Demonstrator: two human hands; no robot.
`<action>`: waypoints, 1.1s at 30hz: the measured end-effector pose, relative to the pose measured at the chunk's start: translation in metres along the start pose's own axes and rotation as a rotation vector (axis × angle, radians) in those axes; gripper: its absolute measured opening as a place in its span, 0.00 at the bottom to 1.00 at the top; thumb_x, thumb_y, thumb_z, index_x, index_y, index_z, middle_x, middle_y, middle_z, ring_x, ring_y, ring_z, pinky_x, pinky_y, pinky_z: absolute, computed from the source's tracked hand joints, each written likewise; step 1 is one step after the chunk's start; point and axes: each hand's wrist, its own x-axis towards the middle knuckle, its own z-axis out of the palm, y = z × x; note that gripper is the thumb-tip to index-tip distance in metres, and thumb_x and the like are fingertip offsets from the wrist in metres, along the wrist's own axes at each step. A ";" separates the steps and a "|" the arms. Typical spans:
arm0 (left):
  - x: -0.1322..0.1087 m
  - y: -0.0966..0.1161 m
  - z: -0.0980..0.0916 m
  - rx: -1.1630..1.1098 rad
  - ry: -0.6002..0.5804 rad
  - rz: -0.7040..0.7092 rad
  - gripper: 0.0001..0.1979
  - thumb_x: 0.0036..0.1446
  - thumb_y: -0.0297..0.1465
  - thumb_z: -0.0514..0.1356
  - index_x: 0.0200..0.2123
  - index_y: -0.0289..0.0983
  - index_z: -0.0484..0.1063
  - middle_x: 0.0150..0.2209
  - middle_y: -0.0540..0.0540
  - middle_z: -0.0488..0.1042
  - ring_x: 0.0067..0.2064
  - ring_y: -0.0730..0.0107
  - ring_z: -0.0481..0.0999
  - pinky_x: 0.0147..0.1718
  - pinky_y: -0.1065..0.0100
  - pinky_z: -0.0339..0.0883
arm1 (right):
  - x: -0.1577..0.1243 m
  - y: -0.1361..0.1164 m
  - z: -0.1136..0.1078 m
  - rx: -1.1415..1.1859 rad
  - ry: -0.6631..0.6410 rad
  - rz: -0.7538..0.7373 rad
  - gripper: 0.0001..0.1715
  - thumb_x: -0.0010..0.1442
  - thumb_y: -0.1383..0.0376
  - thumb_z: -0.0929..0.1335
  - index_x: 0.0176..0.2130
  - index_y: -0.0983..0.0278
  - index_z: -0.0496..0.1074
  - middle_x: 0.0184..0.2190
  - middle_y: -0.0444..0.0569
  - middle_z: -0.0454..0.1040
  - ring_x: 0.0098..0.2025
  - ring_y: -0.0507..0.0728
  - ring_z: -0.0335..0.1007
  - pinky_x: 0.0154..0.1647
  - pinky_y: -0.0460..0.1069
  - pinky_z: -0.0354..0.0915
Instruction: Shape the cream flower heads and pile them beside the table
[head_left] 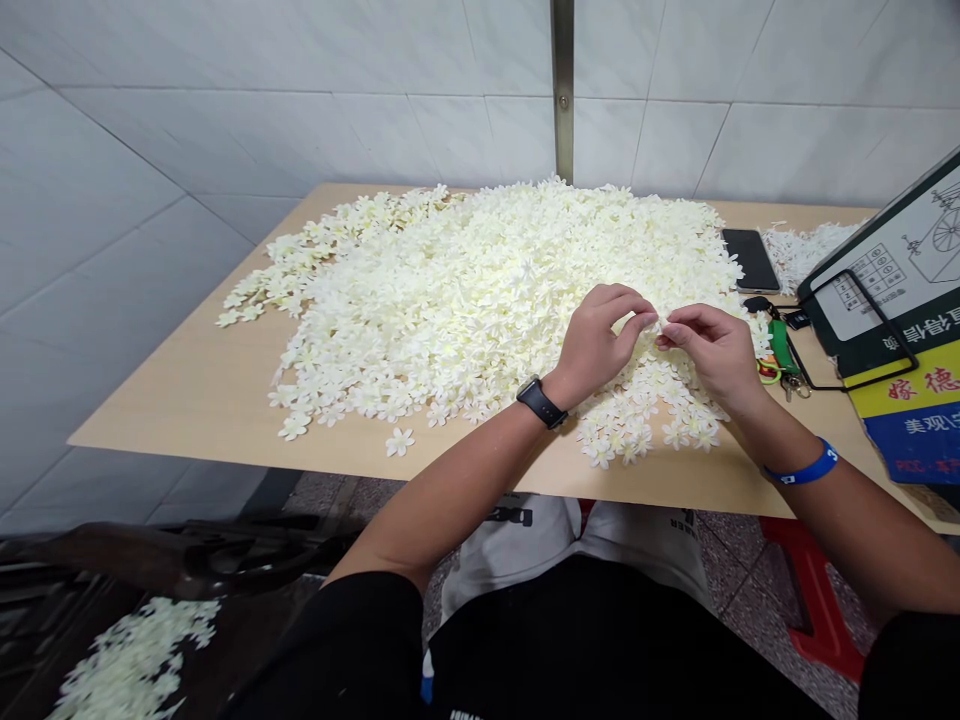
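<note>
A big heap of small cream-white fabric flowers (480,290) covers the middle of a light wooden table (187,390). My left hand (596,340), with a black watch on the wrist, and my right hand (712,350), with a blue wristband, meet above the heap's near right part. Both pinch one small white flower (658,328) between their fingertips. A single flower (400,441) lies apart near the front edge.
A black phone (750,260) lies at the back right beside white shreds (806,250). Keys on a green tag (784,355) and a printed box (900,320) stand at the right. More flowers (135,660) lie on the floor at lower left. A red stool (817,600) is under the table.
</note>
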 end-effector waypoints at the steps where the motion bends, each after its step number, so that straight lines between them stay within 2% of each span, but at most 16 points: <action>1: 0.000 0.000 0.000 -0.006 0.001 0.001 0.07 0.68 0.33 0.60 0.35 0.40 0.74 0.38 0.48 0.79 0.44 0.68 0.76 0.46 0.63 0.70 | 0.000 0.000 0.000 0.004 -0.001 -0.001 0.11 0.50 0.58 0.78 0.31 0.60 0.79 0.24 0.43 0.77 0.27 0.52 0.75 0.34 0.50 0.74; 11: 0.000 -0.001 -0.001 -0.008 -0.024 -0.101 0.18 0.74 0.42 0.44 0.34 0.41 0.62 0.34 0.45 0.71 0.37 0.66 0.70 0.40 0.59 0.67 | 0.002 0.001 0.001 -0.023 0.012 -0.017 0.13 0.51 0.56 0.78 0.31 0.60 0.77 0.25 0.43 0.76 0.28 0.52 0.75 0.35 0.50 0.75; 16: 0.001 -0.003 0.000 -0.063 -0.039 -0.131 0.15 0.73 0.42 0.51 0.35 0.40 0.64 0.36 0.46 0.73 0.39 0.68 0.71 0.41 0.63 0.69 | 0.002 0.003 -0.001 -0.010 0.016 -0.006 0.10 0.51 0.59 0.78 0.32 0.60 0.78 0.25 0.42 0.77 0.28 0.52 0.76 0.35 0.50 0.75; 20: 0.000 -0.006 0.001 -0.035 -0.039 -0.131 0.07 0.72 0.35 0.53 0.42 0.40 0.67 0.43 0.44 0.74 0.45 0.66 0.73 0.44 0.63 0.70 | 0.003 0.004 -0.002 0.013 0.024 0.000 0.11 0.51 0.59 0.78 0.32 0.61 0.78 0.25 0.42 0.77 0.28 0.52 0.76 0.35 0.50 0.75; 23: 0.000 -0.004 0.000 -0.008 -0.029 -0.105 0.06 0.71 0.34 0.54 0.47 0.40 0.68 0.48 0.43 0.75 0.50 0.65 0.73 0.47 0.62 0.70 | 0.004 0.003 -0.002 0.013 0.030 0.008 0.12 0.50 0.58 0.79 0.32 0.61 0.78 0.25 0.42 0.78 0.28 0.52 0.77 0.35 0.50 0.76; 27: 0.001 -0.001 0.000 -0.021 -0.053 -0.037 0.05 0.69 0.34 0.59 0.43 0.41 0.74 0.44 0.46 0.77 0.49 0.66 0.75 0.51 0.61 0.70 | 0.003 0.001 -0.001 0.021 0.019 -0.003 0.10 0.51 0.59 0.79 0.31 0.61 0.79 0.25 0.42 0.78 0.28 0.52 0.76 0.34 0.49 0.74; 33: 0.001 0.000 0.000 -0.009 0.001 -0.025 0.03 0.64 0.29 0.65 0.35 0.40 0.78 0.39 0.48 0.80 0.45 0.68 0.76 0.47 0.63 0.70 | 0.000 0.000 0.000 0.024 0.003 -0.014 0.10 0.51 0.60 0.79 0.31 0.61 0.79 0.24 0.42 0.78 0.27 0.51 0.76 0.33 0.48 0.74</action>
